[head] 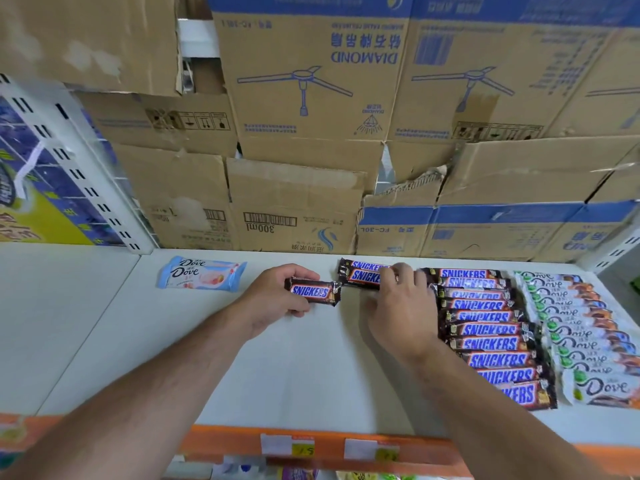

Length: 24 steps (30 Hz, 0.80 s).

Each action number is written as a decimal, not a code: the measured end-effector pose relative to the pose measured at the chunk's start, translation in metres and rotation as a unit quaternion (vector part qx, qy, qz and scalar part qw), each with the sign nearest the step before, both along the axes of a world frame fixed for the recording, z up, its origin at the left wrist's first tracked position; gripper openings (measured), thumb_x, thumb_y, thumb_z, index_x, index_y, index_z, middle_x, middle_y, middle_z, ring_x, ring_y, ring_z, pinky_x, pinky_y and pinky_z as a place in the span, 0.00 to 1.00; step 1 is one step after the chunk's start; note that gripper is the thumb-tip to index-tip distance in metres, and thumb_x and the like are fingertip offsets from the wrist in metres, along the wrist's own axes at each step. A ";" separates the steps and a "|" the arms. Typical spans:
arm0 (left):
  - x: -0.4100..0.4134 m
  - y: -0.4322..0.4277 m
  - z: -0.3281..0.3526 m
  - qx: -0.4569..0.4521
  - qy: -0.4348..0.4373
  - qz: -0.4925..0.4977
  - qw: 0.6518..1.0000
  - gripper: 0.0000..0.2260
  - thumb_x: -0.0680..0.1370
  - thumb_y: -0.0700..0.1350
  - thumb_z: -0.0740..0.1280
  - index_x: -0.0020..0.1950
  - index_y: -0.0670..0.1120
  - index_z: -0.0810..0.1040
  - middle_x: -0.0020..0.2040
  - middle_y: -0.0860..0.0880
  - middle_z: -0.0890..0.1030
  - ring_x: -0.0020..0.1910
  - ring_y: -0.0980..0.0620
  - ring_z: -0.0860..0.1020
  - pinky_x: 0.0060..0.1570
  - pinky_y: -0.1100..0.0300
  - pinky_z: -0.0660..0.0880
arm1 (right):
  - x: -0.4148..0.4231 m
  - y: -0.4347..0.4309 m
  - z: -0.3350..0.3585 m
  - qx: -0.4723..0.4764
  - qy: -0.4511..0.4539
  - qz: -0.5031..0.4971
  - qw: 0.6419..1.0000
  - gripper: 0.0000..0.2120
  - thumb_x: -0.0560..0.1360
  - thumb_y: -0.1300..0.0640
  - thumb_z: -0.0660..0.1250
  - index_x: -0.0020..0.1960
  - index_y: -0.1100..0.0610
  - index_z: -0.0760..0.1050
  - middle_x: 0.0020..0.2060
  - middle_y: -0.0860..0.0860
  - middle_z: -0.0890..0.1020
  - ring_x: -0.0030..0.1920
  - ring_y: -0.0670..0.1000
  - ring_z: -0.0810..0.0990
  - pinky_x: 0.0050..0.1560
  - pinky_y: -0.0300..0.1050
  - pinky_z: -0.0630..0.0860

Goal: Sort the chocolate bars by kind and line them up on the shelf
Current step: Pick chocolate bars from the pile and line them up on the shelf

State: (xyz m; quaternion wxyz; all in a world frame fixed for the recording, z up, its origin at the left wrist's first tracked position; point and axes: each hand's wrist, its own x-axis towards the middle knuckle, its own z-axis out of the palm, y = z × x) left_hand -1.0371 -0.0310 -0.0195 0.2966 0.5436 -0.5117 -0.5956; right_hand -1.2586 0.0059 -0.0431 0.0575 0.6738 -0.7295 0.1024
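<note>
My left hand (273, 299) grips chocolate bar (313, 292); right hand (398, 306) pinches stacked pair (362, 275). Risk, I reckon: wrist knocks neat row (485, 327) crooked.

- Snickers bars (491, 342), centre right: dark brown wrappers, blue letters edged in white and red.
- Dove bars (588, 336), far right: white wrappers, green dot, orange-brown end.
- Dove packets (202, 273), left of centre: pale blue with pink.
- Shelf (294, 358): white.
- Front strip (225, 441): orange, with white-and-yellow tags (287, 445).
- Cardboard boxes (311, 81), top: tan, with blue print and bands.
</note>
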 end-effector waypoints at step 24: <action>0.017 -0.015 -0.015 0.002 0.008 0.040 0.999 0.23 0.68 0.25 0.68 0.53 0.50 0.81 0.48 0.43 0.84 0.42 0.49 0.84 0.50 0.49 0.80 | 0.030 0.039 -0.028 0.038 0.007 0.069 0.997 0.35 0.76 0.33 0.49 0.71 0.57 0.68 0.69 0.54 0.72 0.68 0.58 0.67 0.67 0.61 0.62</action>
